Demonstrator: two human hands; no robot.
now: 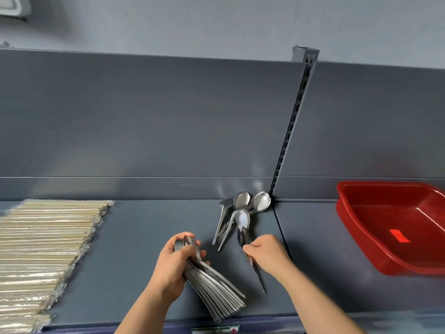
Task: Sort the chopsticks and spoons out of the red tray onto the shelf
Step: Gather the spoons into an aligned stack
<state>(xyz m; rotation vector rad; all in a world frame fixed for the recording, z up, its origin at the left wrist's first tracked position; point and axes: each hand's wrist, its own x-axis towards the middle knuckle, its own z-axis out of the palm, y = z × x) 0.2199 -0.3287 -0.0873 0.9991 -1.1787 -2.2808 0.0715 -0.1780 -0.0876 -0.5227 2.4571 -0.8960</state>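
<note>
Many nested spoons fan from the left hand, which grips their bowls near the shelf front edge. Right hand pinches one spoon by its handle, bowl beside the loose spoons at the back edge. Risk: fanned stack slips, spills off the front.

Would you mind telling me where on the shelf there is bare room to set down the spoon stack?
The widest bare patch of shelf lies between the chopsticks and the loose spoons. A narrower strip separates those spoons from the red tray. Crowded: around the right hand.
</note>
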